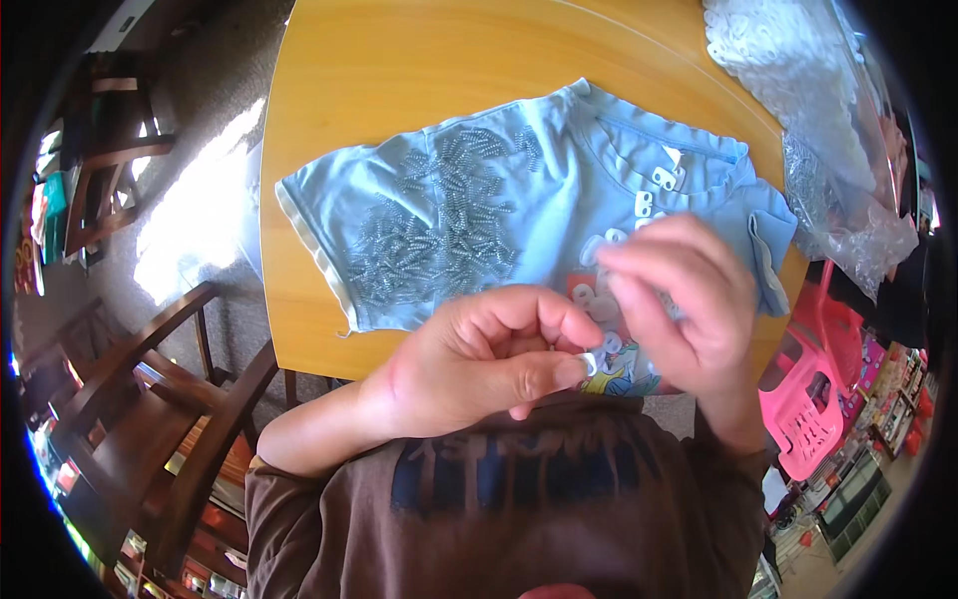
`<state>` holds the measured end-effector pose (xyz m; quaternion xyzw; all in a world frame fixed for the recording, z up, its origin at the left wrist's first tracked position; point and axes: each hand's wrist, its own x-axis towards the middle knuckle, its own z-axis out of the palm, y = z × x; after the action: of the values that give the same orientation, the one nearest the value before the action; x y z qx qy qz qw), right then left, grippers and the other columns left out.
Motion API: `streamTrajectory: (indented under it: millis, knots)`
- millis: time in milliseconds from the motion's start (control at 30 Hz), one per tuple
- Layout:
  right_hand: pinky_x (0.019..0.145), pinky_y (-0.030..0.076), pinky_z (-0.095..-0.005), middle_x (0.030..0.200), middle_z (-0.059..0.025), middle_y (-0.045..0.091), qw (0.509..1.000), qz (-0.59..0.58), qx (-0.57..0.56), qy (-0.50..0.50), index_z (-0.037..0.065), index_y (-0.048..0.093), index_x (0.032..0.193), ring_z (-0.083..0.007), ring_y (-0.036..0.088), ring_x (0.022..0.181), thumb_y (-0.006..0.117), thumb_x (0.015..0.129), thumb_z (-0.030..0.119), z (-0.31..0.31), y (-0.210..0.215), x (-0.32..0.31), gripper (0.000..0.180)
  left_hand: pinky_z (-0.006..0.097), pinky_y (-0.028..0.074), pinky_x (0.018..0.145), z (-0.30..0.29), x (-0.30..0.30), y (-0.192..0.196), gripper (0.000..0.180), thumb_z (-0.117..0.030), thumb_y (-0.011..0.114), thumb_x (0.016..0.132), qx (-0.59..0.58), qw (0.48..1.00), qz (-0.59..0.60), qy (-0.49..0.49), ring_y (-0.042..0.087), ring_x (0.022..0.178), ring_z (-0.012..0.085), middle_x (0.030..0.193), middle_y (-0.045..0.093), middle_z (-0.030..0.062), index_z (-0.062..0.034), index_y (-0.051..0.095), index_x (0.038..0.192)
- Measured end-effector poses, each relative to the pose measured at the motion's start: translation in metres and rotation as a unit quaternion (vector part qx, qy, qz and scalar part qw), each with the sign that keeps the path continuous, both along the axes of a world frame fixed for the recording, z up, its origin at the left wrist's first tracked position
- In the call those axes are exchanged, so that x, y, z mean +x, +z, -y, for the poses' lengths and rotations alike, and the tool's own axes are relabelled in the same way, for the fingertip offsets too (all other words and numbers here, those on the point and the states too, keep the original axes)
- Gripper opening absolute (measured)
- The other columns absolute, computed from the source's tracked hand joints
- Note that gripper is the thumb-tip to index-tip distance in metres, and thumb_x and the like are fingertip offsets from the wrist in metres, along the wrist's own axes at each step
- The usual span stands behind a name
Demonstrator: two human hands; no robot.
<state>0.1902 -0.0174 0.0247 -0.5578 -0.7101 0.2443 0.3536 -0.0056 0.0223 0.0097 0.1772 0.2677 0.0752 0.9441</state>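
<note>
A light blue T-shirt point(559, 150) lies spread on the table, with a heap of small metal coil springs point(439, 220) on its left half. Small white plastic pieces point(644, 205) with holes are scattered over its right half. Low over the shirt's near edge, my left hand point(489, 349) pinches one small white plastic piece point(591, 363) between thumb and fingers. My right hand point(689, 299) is just above and right of it, fingers curled together over the loose pieces. Whatever its fingertips hold, if anything, is too blurred to make out.
The shirt covers much of a yellow wooden table point(399, 50). A clear plastic bag point(798, 100) full of white pieces sits at the far right. Beside the table's right edge is a pink plastic basket point(803, 419). Dark wooden chairs point(150, 409) stand at the left.
</note>
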Motion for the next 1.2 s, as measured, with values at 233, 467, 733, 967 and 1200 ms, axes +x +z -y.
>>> streamTrajectory:
  millis: [233,467,733,967,1200]
  knots:
    - [0.063,0.042,-0.0343,0.075,-0.0058,0.05,0.985,0.158,0.051,0.046,0.005,0.057,0.076,-0.0236,0.053,0.07,0.065,0.065,0.002,-0.046,-0.015,-0.012,0.014,0.015,0.039,0.054,0.008,0.0,-0.008,0.016,-0.003,0.058,0.084,0.033,0.997,0.034,-0.059,0.046,0.062,0.0005,0.088,0.058,-0.0016,-0.004,0.058,0.1]
    - [0.063,0.041,-0.0354,0.073,-0.0075,0.05,0.972,0.219,0.02,0.078,0.004,0.056,0.079,-0.0258,0.052,0.07,0.063,0.07,0.001,-0.059,-0.016,-0.013,0.012,0.015,0.04,0.054,0.012,-0.003,-0.017,0.015,-0.003,0.057,0.085,0.033,0.998,0.05,-0.025,0.048,0.068,0.0011,0.089,0.058,-0.0006,-0.0038,0.058,0.1]
    - [0.063,0.041,-0.0363,0.072,-0.0088,0.05,0.978,0.174,-0.063,0.094,0.003,0.051,0.074,-0.0267,0.052,0.07,0.061,0.07,0.003,-0.07,-0.012,-0.009,0.01,0.016,0.039,0.054,0.015,-0.004,-0.023,0.015,-0.003,0.055,0.086,0.039,0.997,0.07,-0.008,0.048,0.068,0.0019,0.09,0.059,0.0019,-0.0033,0.057,0.101]
    - [0.062,0.042,-0.037,0.069,-0.0095,0.051,0.985,0.145,-0.059,0.073,0.002,0.048,0.071,-0.028,0.052,0.068,0.059,0.069,0.002,-0.066,-0.012,-0.01,0.012,0.016,0.039,0.054,0.015,-0.005,-0.023,0.014,-0.002,0.055,0.086,0.031,0.997,0.072,0.001,0.047,0.067,0.0018,0.09,0.06,0.003,-0.0029,0.057,0.101]
    - [0.07,0.044,-0.0238,0.083,-0.0076,0.056,0.971,-0.146,-0.187,0.024,0.0,0.051,0.079,-0.0121,0.054,0.078,0.057,0.073,-0.013,-0.043,0.006,-0.011,0.015,0.017,0.041,0.055,0.005,-0.012,-0.001,0.02,0.001,0.054,0.084,0.065,0.994,0.005,0.089,0.05,0.059,0.0053,0.085,0.058,0.0018,-0.0002,0.056,0.104]
